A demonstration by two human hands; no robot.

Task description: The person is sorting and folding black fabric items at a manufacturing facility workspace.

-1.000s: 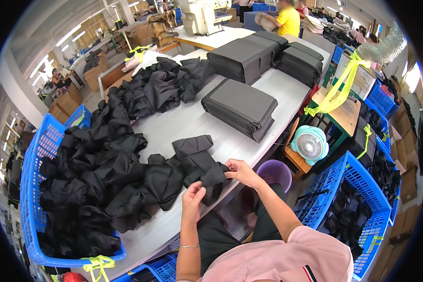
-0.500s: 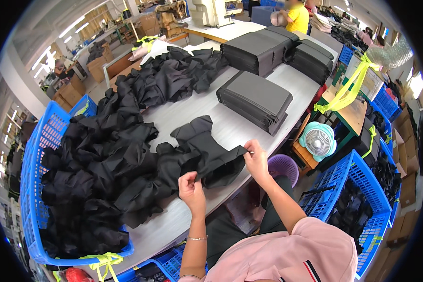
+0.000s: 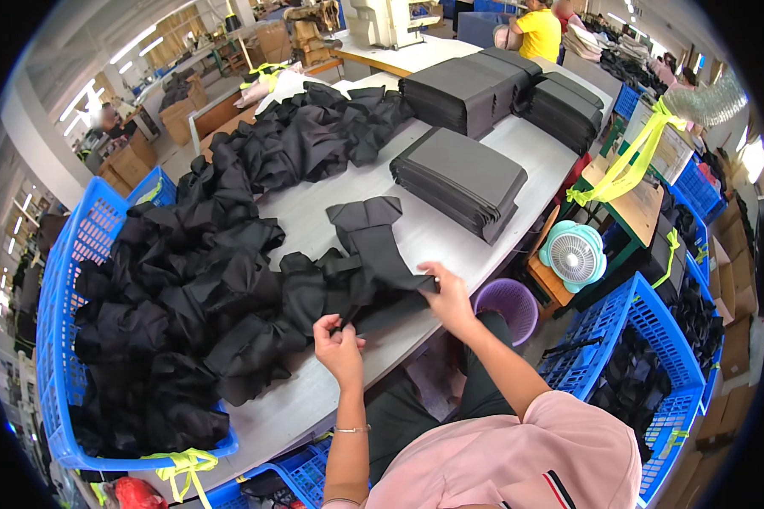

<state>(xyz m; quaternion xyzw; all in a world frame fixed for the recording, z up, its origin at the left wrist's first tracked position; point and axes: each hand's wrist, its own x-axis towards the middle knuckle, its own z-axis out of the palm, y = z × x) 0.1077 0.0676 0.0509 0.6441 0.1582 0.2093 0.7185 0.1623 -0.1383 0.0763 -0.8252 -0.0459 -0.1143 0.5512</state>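
A black fabric piece lies partly spread on the pale table in front of me, its far end folded flat. My left hand pinches its near edge beside the crumpled heap. At the piece's right end, my right hand has thumb and fingers closed on the corner. Left of my hands, a large heap of crumpled black fabric runs from the blue basket onto the table. Beyond the right hand sits a neat stack of flat black fabric pieces.
A blue basket bounds the table's left end. More black stacks stand at the back. To the right are a purple bin, a turquoise fan and a blue basket of black pieces. A person in yellow is far off.
Both hands have shifted slightly left and nearer, drawing the fabric edge along. The far end of the piece now lies flatter and further right.
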